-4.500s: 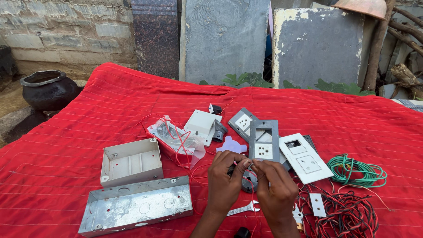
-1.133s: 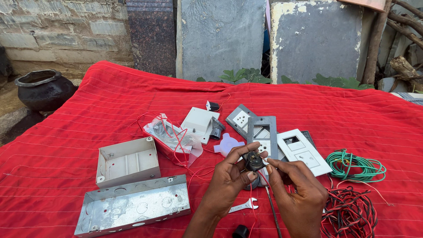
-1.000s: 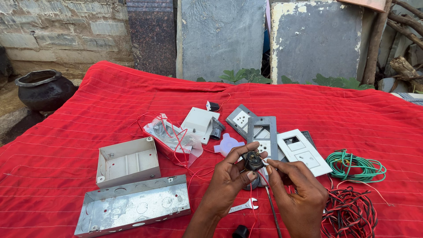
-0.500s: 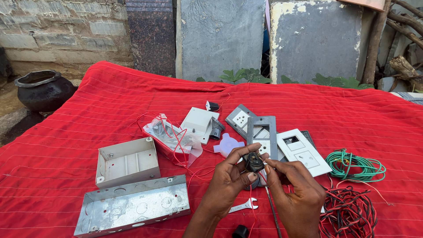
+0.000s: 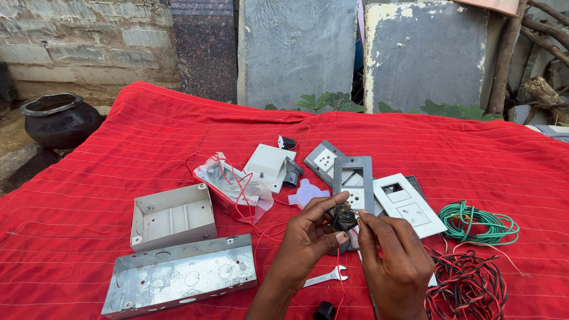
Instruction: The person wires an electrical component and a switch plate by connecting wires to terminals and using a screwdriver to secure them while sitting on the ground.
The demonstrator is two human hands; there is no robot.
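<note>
**Head view: two hands on one small black part over a red cloth**

Head camera, looking down, counts two metal boxes on the red cloth [image 5: 89, 237]: a long galvanised box [image 5: 181, 283] lying open side down, so its inside is hidden, and just behind it a shorter white-grey box [image 5: 172, 214], open upward, with nothing loose seen inside. One clear plastic bag [image 5: 234, 186] lies right of the shorter box and holds thin red wire and small fittings. Right of the bag come one white switch block [image 5: 269, 166], one pale cut-out piece [image 5: 308, 192], one grey socket module [image 5: 323, 160], one grey frame plate [image 5: 354, 178] and one white cover plate [image 5: 409, 204]. Two wire bundles lie right of the cover plate: a green coil [image 5: 480, 222] and, nearer the camera, a red-and-black tangle [image 5: 468, 287]. One small spanner [image 5: 325, 277] rests on the cloth below the hands. One dark pot [image 5: 59, 118] stands on the ground, left of the cloth.

The left hand [image 5: 305, 240] is curled narrow, thumb and fingertips pinching a small black round component [image 5: 342, 217] in front of the frame plate. The right hand [image 5: 397, 264] is closed likewise, its fingertips touching the same component from the right; a thin dark shaft runs down beneath it, whether gripped I cannot tell.
</note>
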